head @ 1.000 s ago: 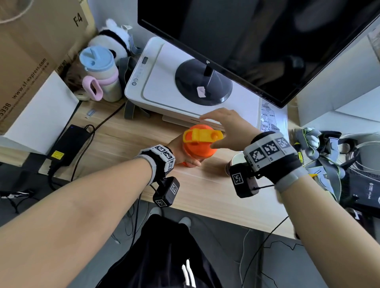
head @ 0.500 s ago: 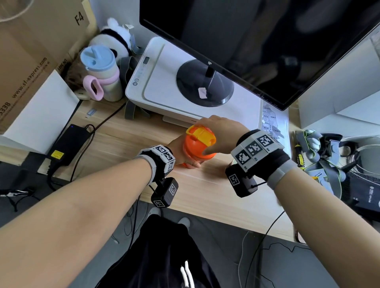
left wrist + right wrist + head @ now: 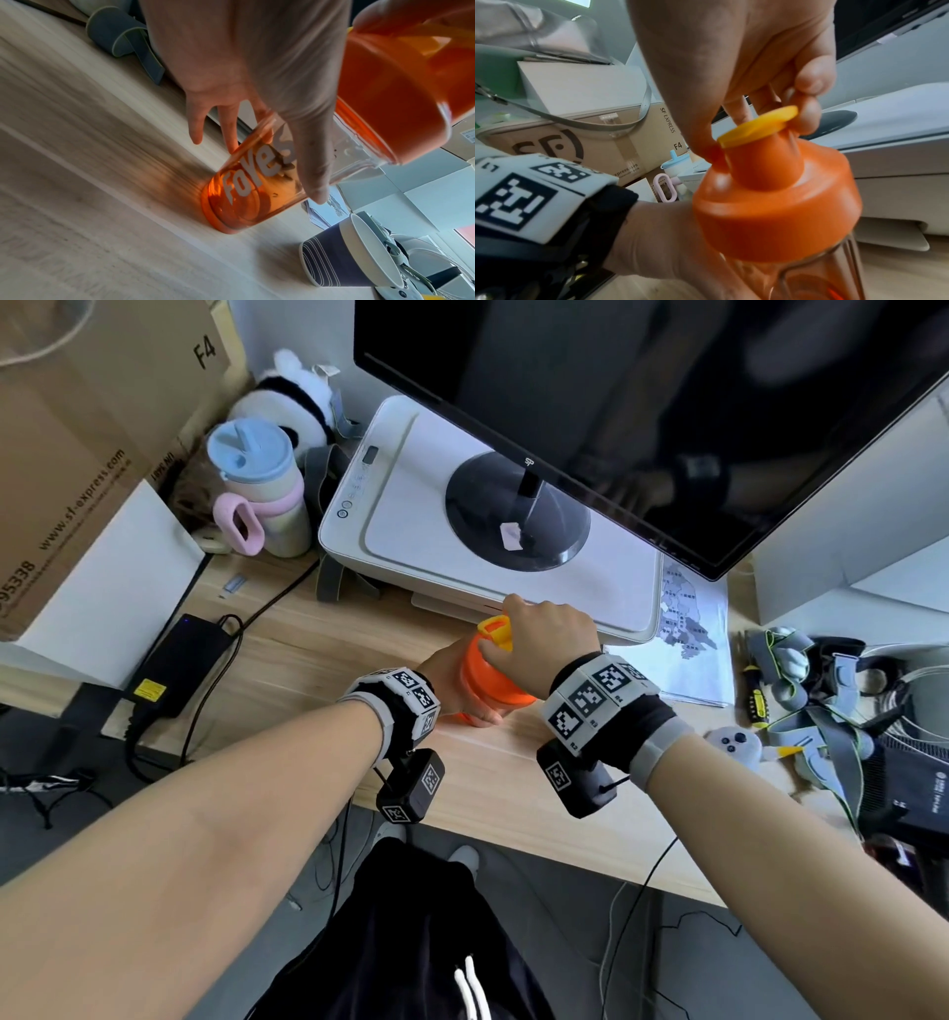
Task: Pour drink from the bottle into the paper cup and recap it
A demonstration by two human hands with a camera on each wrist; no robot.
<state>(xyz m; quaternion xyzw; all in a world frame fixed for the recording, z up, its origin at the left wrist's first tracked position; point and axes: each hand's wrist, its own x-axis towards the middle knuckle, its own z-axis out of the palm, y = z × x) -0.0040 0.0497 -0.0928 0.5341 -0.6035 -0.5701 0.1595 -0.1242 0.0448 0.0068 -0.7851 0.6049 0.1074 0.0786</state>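
Left hand (image 3: 246, 67) wrapped round bottle (image 3: 257, 188), base on desk (image 3: 308, 654). Right hand (image 3: 744, 60) pinching yellow cap (image 3: 759, 125) above. Cup (image 3: 334, 261) just beside, contents hidden.

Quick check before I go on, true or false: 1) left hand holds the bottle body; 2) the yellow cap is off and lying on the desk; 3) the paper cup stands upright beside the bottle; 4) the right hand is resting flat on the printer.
1) True: the left hand grips the bottle.
2) False: the yellow cap sits on the orange lid's spout.
3) True: the paper cup stands on the desk, apart from the bottle.
4) False: the right hand pinches the yellow cap.
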